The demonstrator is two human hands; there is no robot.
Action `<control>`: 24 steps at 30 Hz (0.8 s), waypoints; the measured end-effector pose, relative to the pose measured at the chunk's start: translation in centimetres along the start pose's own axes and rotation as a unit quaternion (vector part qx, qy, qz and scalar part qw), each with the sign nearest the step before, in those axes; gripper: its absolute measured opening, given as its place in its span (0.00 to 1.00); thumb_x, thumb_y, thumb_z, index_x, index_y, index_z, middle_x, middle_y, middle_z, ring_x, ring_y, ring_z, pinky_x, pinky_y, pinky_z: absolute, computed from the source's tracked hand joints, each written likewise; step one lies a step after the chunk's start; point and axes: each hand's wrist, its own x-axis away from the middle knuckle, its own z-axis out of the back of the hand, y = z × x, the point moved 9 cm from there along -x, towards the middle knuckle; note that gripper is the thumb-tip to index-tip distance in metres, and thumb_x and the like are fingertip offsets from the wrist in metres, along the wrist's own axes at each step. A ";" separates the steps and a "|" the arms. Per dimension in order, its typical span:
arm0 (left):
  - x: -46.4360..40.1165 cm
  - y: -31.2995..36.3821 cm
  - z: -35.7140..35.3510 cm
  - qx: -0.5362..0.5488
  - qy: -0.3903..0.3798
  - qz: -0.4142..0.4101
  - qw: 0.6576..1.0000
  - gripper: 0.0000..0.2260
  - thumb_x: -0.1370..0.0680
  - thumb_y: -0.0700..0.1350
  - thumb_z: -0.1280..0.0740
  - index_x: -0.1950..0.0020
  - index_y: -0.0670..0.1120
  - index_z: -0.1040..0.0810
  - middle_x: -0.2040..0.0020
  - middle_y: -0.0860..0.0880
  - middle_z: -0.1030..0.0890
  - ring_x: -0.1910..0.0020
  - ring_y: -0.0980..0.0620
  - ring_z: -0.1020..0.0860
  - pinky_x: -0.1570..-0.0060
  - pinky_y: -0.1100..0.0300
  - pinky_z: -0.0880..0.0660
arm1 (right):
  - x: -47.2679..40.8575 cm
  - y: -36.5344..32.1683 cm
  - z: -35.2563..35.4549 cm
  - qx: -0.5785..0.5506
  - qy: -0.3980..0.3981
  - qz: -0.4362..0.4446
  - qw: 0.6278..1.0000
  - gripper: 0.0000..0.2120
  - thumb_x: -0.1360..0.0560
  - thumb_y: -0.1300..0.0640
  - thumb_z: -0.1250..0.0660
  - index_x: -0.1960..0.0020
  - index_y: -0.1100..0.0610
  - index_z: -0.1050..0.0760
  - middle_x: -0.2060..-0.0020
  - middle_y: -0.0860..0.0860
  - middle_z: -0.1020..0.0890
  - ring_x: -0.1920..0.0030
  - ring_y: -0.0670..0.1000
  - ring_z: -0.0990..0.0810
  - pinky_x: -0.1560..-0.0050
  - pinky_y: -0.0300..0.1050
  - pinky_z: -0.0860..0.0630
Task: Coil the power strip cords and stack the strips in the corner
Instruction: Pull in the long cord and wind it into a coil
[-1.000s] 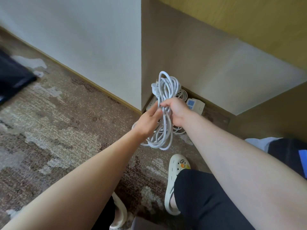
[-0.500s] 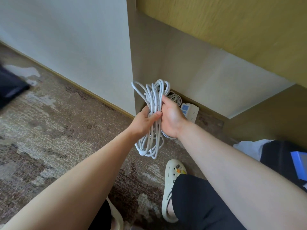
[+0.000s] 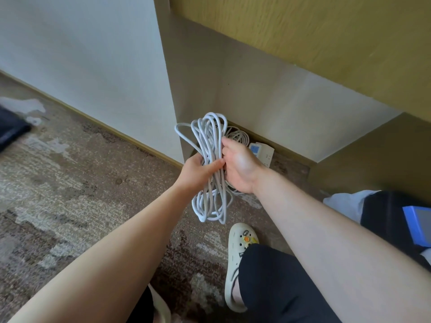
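A mottled brown and grey patterned carpet (image 3: 70, 194) covers the floor, meeting a pale white wall (image 3: 81, 66) along a thin tan skirting strip (image 3: 112, 132). An olive-yellow wood-grain panel (image 3: 314, 31) overhangs a beige recessed wall (image 3: 268, 101) that forms the corner.

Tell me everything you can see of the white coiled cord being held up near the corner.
The white coiled cord is a smooth, plastic-looking round cable gathered into a long bundle of many loops, hanging roughly upright above the patterned carpet. One loop strays out at upper left. The left hand and right hand both grip its middle, so loops fan out above and dangle below. Its plug is not visible. It hangs in front of the wall corner.
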 end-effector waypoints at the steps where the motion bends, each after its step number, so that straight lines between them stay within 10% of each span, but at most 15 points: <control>1: -0.1 0.0 0.0 -0.002 -0.001 0.003 1.000 0.07 0.25 0.47 0.28 0.50 0.46 0.20 0.60 0.49 0.14 0.62 0.51 0.15 0.65 0.64 0.22 | 0.1 0.0 0.0 -0.009 -0.012 -0.005 1.000 0.24 0.15 0.44 0.53 0.31 0.55 0.26 0.38 0.57 0.19 0.38 0.55 0.20 0.41 0.51 0.23; 7: -0.2 0.0 1.4 -0.049 0.110 -0.002 0.993 0.01 0.29 0.41 0.30 0.59 0.46 0.20 0.69 0.52 0.18 0.69 0.55 0.18 0.69 0.62 0.21 | 0.0 0.5 0.9 0.046 -0.034 -0.052 0.997 0.19 0.16 0.50 0.50 0.37 0.56 0.24 0.41 0.54 0.19 0.41 0.54 0.22 0.40 0.54 0.24; 12: -0.7 -0.9 2.5 -0.364 0.052 -0.013 0.930 0.08 0.29 0.50 0.29 0.59 0.49 0.25 0.66 0.50 0.20 0.68 0.50 0.21 0.67 0.54 0.22 | -2.1 1.5 8.2 0.244 0.163 -0.108 0.950 0.12 0.19 0.61 0.42 0.40 0.60 0.23 0.45 0.57 0.18 0.47 0.56 0.18 0.46 0.53 0.20; 15: -2.1 -1.5 4.5 -0.429 0.053 -0.002 0.902 0.09 0.30 0.52 0.29 0.60 0.49 0.27 0.66 0.50 0.21 0.68 0.50 0.22 0.70 0.56 0.25 | -4.1 4.0 10.7 0.356 0.151 -0.170 0.906 0.14 0.19 0.64 0.41 0.35 0.63 0.25 0.44 0.59 0.20 0.46 0.59 0.19 0.46 0.53 0.19; 24: -9.1 -6.4 6.4 -0.450 0.087 -0.014 0.889 0.09 0.29 0.51 0.33 0.57 0.47 0.27 0.65 0.49 0.22 0.67 0.48 0.23 0.71 0.58 0.30 | -14.5 11.8 11.0 0.175 0.193 -0.128 0.957 0.16 0.18 0.64 0.42 0.31 0.57 0.31 0.56 0.56 0.18 0.61 0.55 0.17 0.51 0.51 0.18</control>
